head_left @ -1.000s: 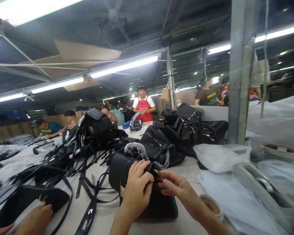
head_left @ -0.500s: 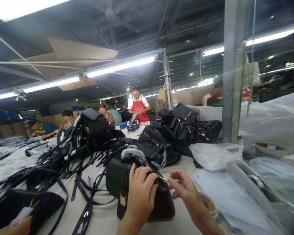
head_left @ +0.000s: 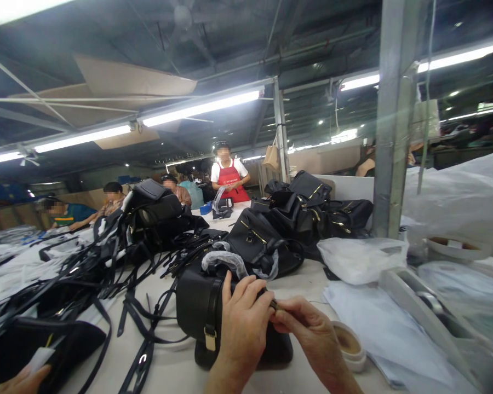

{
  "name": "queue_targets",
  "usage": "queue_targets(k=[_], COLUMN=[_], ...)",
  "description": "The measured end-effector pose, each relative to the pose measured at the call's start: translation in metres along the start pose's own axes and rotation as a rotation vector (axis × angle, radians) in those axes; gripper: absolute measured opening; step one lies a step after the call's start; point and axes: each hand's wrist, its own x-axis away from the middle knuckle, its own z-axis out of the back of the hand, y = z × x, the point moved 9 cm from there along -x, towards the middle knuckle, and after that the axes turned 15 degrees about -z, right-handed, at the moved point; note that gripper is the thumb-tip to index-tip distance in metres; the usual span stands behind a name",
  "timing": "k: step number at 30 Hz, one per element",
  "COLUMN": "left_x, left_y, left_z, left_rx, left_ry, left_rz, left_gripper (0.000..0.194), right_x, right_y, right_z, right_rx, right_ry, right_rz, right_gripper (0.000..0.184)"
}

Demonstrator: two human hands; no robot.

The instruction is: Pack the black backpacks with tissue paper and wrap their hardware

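On the surface [head_left: 170,364], the black bag [head_left: 195,306] sits beneath my left hand [head_left: 245,325], fingers draped over it, grip unclear to me; my right hand [head_left: 312,327] pinches the brassy zip [head_left: 274,304] at the bag's right side.

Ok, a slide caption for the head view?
Left hand on a black bag, right hand at its side edge, more black bags behind.

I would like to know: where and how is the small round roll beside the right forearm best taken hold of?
Probably by the right part of its ring wall, coming from above and the right. The roll seems to lie flat, brown hole facing up, so the wall could be pinched from inside and outside. The right forearm hides part of its left side.
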Motion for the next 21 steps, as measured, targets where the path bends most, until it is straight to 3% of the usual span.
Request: queue_targets(k=[10, 17, 21], left_x=[-0.005, -0.007, -0.006], left_y=[-0.001, -0.001, -0.002], left_z=[0.004, 0.003, 0.001], left_rx=[0.049, 0.087, 0.100], left_ry=[-0.002, -0.044, -0.064], left_rz=[-0.046, -0.079, -0.097], left_gripper=[0.014, 0.017, 0.014], right_x=[0.000, 0.002, 0.005], right_y=[-0.015, -0.019, -0.025], right_z=[-0.003, -0.009, -0.005], right_rx=[0.079, 0.223, 0.220], right_ry=[-0.064, -0.136, -0.101], right_rz=[0.204, 0.168, 0.219], right_gripper=[0.023, 0.016, 0.016])
